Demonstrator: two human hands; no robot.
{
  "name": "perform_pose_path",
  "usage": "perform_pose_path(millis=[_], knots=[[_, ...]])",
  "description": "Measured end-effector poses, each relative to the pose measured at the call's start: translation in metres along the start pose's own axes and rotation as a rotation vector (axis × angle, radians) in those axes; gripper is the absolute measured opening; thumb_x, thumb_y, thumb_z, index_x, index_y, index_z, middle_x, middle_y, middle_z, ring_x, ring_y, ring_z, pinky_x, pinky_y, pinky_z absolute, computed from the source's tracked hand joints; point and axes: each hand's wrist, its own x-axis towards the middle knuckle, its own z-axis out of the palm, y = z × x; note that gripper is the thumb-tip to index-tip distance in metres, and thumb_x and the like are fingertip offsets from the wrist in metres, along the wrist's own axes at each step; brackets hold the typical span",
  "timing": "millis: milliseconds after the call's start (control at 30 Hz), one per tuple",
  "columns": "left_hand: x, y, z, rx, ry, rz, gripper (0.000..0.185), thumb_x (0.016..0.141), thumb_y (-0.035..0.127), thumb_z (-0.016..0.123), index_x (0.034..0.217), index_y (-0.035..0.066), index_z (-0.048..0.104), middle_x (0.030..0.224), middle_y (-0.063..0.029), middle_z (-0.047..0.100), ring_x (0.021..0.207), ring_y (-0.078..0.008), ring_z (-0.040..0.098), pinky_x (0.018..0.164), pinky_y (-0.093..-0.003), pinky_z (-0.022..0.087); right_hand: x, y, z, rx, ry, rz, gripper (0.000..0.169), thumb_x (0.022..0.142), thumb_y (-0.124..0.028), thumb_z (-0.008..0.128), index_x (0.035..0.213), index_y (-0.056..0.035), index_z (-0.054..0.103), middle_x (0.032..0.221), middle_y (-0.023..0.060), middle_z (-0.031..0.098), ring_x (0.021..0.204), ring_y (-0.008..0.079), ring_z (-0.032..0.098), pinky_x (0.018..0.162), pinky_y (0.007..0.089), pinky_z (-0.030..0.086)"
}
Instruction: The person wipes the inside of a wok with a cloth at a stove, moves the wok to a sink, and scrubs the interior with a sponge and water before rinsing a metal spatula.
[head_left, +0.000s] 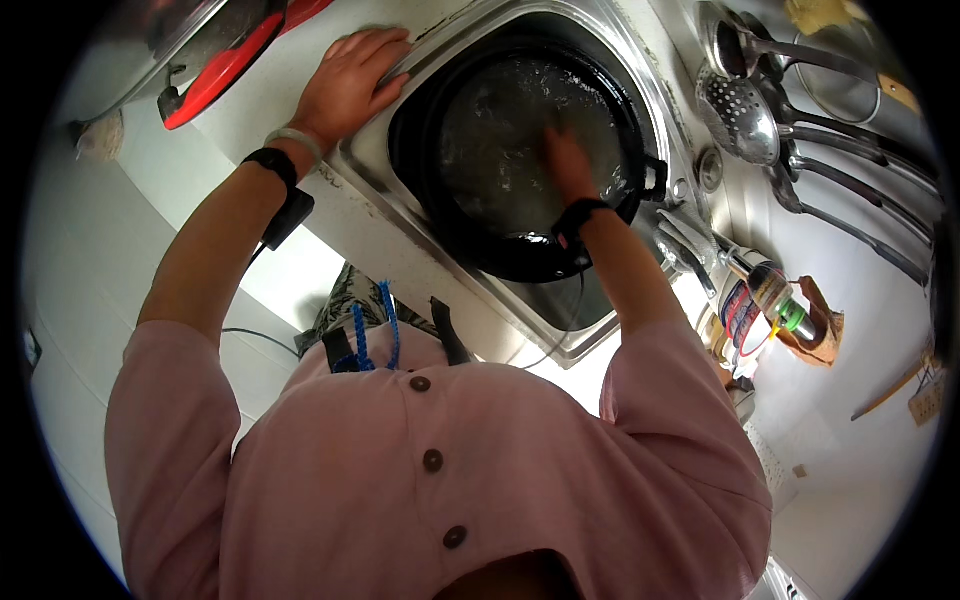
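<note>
A large black pan (484, 244) with a side handle (655, 178) sits in the stainless steel sink (592, 330). Cloudy, rippling water (499, 142) fills much of it. My right hand (570, 161) reaches down into this water, its fingers partly under the surface; whether they grip anything is hidden. On the sink's left edge my left hand (356, 79) rests flat, fingers somewhat spread, with nothing held. Black bands circle both wrists, and a pale bangle (294, 139) is on the left one.
Ladles (739, 49) and a slotted skimmer (739, 127) hang along the right wall. Below them stand a bottle with a green band (784, 300) and stacked bowls (739, 319). At the upper left a red-rimmed pan or lid (225, 75) lies on the counter (277, 41).
</note>
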Motion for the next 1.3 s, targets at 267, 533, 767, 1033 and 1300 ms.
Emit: perform_pose_path(millis=[267,533,767,1033,1300], knots=[[0.000,-0.001,0.001,-0.016,-0.018,-0.030,0.034,0.089,0.022,0.062,0.121,0.009,0.059,0.132,-0.0066,0.055,0.124,-0.0272,0.049,0.106,-0.0412,0.037,-0.061,-0.013,0.079,0.206,0.051,-0.315,0.031,0.081,-0.004,0.056,0.112,-0.0021,0.060,0.120,0.0280,0.057,0.110,0.0435,0.056,0.095,0.0484,0.047],[0.001,0.003,-0.004,-0.059,-0.032,-0.038,0.036,0.088,0.021,0.063,0.122,0.009,0.059,0.131,-0.0068,0.055,0.124,-0.0278,0.049,0.106,-0.0410,0.037,0.037,-0.087,0.044,0.220,0.007,-0.103,0.033,0.080,-0.006,0.061,0.112,-0.0012,0.059,0.107,0.0277,0.062,0.103,0.0425,0.060,0.086,0.0474,0.051],[-0.001,0.002,-0.004,-0.033,-0.023,-0.023,0.035,0.088,0.021,0.064,0.121,0.009,0.059,0.130,-0.0074,0.056,0.123,-0.0279,0.050,0.106,-0.0410,0.037,0.018,-0.020,0.009,0.096,0.130,-0.148,0.040,0.080,-0.005,0.061,0.120,-0.0031,0.056,0.110,0.0272,0.060,0.106,0.0424,0.060,0.089,0.0468,0.051],[0.004,0.004,-0.006,-0.081,-0.015,-0.027,0.034,0.087,0.019,0.063,0.119,0.006,0.059,0.131,-0.0103,0.056,0.122,-0.0311,0.050,0.105,-0.0429,0.038,-0.039,-0.001,0.069,-0.063,0.122,-0.354,0.046,0.075,-0.001,0.062,0.120,-0.0067,0.057,0.121,0.0223,0.058,0.110,0.0409,0.059,0.090,0.0497,0.050],[0.004,0.004,-0.007,-0.092,-0.031,-0.042,0.033,0.086,0.017,0.063,0.117,0.005,0.059,0.131,-0.0115,0.056,0.123,-0.0323,0.050,0.106,-0.0437,0.037,-0.059,-0.024,0.006,1.056,-0.035,-0.029,0.043,0.078,0.007,0.058,0.119,-0.0068,0.061,0.102,0.0076,0.064,0.085,0.0185,0.064,0.070,0.0303,0.052]])
